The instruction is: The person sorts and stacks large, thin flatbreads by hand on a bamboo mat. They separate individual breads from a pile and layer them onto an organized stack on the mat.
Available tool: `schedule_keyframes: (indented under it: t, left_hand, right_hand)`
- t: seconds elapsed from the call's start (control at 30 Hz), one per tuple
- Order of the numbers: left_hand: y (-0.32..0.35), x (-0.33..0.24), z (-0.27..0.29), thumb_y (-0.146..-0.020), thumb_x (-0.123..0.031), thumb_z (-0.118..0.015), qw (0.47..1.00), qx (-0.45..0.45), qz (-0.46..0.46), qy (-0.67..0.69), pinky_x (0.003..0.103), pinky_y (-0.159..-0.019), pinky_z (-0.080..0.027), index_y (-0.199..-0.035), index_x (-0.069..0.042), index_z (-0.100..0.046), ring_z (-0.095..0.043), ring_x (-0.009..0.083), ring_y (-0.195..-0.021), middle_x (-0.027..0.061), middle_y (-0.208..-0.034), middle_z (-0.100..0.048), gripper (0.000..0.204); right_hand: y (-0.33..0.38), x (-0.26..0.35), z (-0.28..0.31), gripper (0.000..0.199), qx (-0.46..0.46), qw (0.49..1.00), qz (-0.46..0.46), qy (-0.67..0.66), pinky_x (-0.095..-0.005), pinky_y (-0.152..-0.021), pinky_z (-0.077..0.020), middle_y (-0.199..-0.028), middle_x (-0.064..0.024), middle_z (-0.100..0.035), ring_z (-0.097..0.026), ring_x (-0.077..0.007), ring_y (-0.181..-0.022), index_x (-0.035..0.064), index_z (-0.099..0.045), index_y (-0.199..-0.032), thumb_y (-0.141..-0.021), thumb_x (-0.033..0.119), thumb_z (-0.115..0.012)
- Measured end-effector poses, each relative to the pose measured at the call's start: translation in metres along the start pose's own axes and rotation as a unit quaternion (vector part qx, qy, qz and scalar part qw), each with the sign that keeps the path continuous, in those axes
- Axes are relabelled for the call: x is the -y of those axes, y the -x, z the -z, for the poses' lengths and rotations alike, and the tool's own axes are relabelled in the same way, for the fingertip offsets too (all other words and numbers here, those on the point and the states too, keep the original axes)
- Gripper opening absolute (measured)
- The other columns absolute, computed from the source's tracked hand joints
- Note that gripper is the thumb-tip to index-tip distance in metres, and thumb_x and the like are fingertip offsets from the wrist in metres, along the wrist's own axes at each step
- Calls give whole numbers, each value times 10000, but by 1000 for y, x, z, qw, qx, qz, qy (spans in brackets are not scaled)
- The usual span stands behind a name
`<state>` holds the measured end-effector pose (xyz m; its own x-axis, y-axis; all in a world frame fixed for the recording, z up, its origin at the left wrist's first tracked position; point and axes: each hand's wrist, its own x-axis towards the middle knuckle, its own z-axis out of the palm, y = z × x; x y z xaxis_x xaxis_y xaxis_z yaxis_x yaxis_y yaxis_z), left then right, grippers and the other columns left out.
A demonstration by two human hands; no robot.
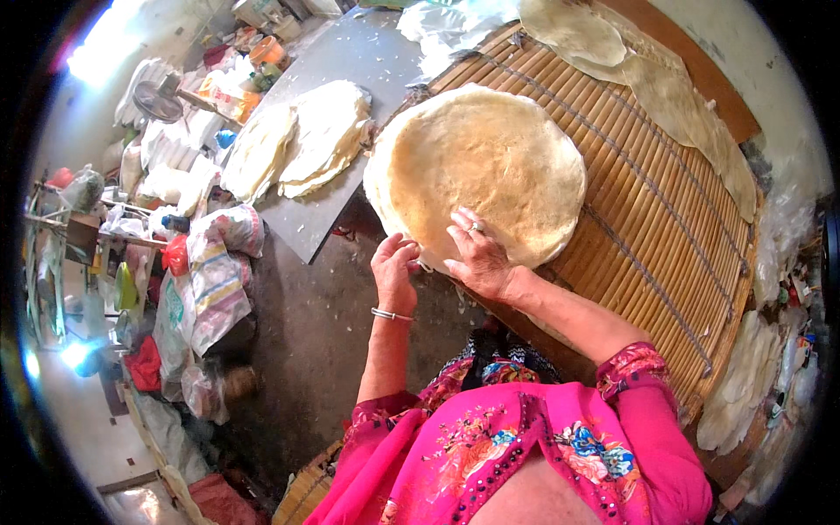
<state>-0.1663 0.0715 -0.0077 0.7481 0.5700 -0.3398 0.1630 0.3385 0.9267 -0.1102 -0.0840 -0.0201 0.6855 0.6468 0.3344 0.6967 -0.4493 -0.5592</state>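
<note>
A stack of thin round flatbreads (490, 157), pale yellow with uneven edges, lies on the slatted bamboo mat in front of me. My right hand (478, 254) rests flat on its near edge, fingers apart, a ring on one finger. Beside the near-left rim of the stack, my left hand (395, 269) has its fingers curled together. Whatever is between those fingertips is too small to make out; a pale bit of edge shows next to them. A bracelet (391, 314) circles the left wrist.
Folded flatbread sheets (324, 136) lie on a grey board (306, 223) at the left. More sheets (691, 131) line the far side of the bamboo mat (639, 236). Bags (223, 271), a fan (159, 98) and clutter crowd the left wall. Clear plastic (451, 35) lies at the back.
</note>
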Motion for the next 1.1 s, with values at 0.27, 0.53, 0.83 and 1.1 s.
schedule_keyframes:
  t: [0.27, 0.53, 0.83, 1.1]
  left_hand:
    - [-10, -14, -13, -748, -56, -552, 992, 80, 66, 74, 198, -492, -403, -920, -23, -543, -517, 84, -593, 6, -703, -544, 176]
    - [-19, -27, -40, -835, -199, -559, 971, 142, 71, 178, 220, -495, -435, -930, -60, -533, -526, 87, -634, 13, -767, -554, 170]
    - [-68, 2, -14, -832, -52, -488, 971, 230, -25, 68, 256, -661, -490, -934, -24, -526, -580, 148, -787, 84, -900, -590, 112]
    - [-26, -24, -77, -709, 75, -506, 763, 178, -501, -368, 222, -555, -412, -917, -6, -593, -500, 128, -695, 58, -826, -517, 240]
  right_hand:
    - [-23, 10, -4, 616, -10, 999, -35, -7, -403, -993, -268, -1199, -252, -400, -316, -361, -1189, -87, -406, -1119, -685, 268, -662]
    - [-40, 4, 11, 631, -37, 984, -137, -111, -397, -853, -411, -1084, -263, -488, -492, -371, -1012, -85, -406, -1119, -721, 353, -625]
    - [-53, 19, 37, 390, 19, 979, -172, -110, -416, -742, -440, -934, -229, -520, -538, -357, -864, -36, -425, -948, -742, 260, -574]
    - [-8, -20, 95, 223, -94, 955, -266, -97, -421, -690, -456, -786, -209, -591, -577, -364, -725, -27, -534, -837, -729, 168, -548]
